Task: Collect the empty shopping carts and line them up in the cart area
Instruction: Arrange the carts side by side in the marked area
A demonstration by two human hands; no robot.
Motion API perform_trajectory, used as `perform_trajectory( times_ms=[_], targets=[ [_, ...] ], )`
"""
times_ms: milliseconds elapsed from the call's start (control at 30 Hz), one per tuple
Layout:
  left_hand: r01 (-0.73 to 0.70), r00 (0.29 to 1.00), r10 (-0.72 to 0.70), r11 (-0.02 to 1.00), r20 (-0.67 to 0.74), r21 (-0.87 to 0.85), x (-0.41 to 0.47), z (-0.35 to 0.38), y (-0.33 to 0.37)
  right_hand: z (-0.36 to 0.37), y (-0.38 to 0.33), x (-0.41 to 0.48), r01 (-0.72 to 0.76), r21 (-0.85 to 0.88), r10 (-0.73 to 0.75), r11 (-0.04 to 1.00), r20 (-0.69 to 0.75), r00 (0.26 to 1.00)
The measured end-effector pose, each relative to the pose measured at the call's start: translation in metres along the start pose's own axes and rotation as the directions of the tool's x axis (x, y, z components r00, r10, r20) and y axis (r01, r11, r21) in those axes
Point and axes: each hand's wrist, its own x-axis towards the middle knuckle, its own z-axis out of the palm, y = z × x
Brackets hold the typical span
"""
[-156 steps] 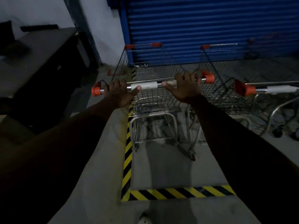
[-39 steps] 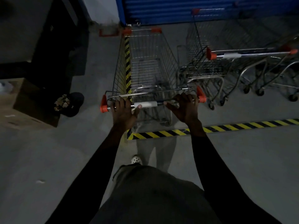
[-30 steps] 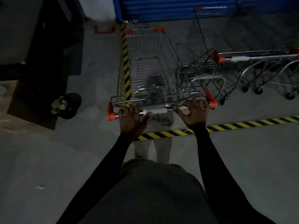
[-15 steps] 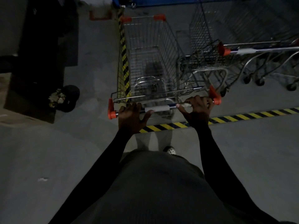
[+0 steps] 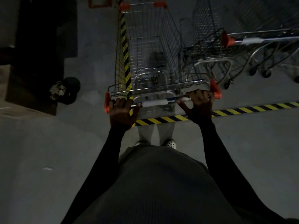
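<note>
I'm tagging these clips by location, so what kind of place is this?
Probably a store's cart bay: wire shopping carts parked side by side, yellow-black hazard tape marking the concrete floor.

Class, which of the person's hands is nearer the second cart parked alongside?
Right. The right hand grips the handle end beside the second cart; the left hand grips the far end.

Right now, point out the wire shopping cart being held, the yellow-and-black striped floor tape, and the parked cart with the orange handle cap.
Held wire shopping cart (image 5: 153, 50): head view, basket floor mesh.
Yellow-and-black floor tape (image 5: 242, 109): head view, horizontal strip.
Parked cart (image 5: 227, 39): head view, orange handle cap.
</note>
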Motion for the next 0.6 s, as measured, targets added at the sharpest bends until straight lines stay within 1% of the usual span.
perform_trajectory(
  times_ms=[167, 367, 600],
  targets=[
    [0.012, 0.998, -0.010, 0.999, -0.055, 0.052, 0.001, -0.004, 0.001, 0.000, 0.012, -0.001, 0.002, -0.032, -0.002, 0.999, -0.006, 1.000],
    [0.038, 0.999, -0.039, 0.998, 0.008, 0.040, 0.000, -0.005, -0.004, 0.000, 0.019, -0.001, 0.012, 0.019, -0.011, 1.000, -0.046, 0.999],
    [0.029, 1.000, -0.029, 1.000, -0.002, 0.003, -0.003, -0.006, -0.005, 0.003, 0.023, -0.004, 0.019, 0.027, -0.017, 0.999, -0.051, 0.999]
  ],
)
